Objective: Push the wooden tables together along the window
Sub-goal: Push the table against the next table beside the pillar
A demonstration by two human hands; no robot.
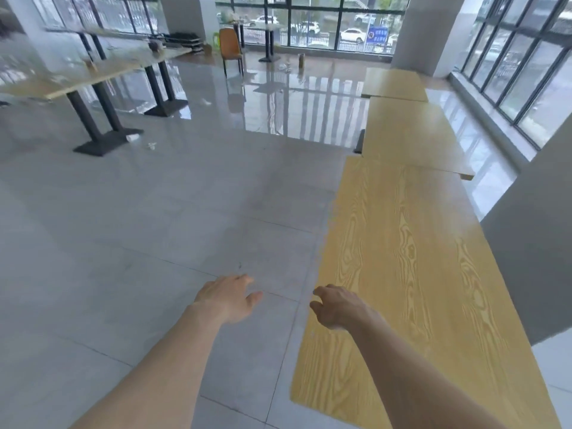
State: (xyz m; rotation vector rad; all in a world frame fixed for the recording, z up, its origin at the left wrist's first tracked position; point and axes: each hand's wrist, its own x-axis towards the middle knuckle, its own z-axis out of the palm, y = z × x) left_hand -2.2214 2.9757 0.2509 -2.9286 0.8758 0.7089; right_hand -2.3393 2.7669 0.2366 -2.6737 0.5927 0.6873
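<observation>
Three wooden tables run in a row along the right-hand window. The nearest table (411, 274) is long with strong wood grain. Its far end meets the middle table (411, 134), which sits slightly askew. The far table (393, 85) lies beyond that. My right hand (337, 306) hovers over the near table's left edge, fingers spread and empty. My left hand (230, 297) hangs over the bare floor to the left of that table, open and holding nothing.
A grey pillar (532, 249) stands tight against the near table's right side. More wooden tables on black pedestals (102, 119) stand at the far left. An orange chair (230, 46) and small litter sit on the glossy tiled floor at the back.
</observation>
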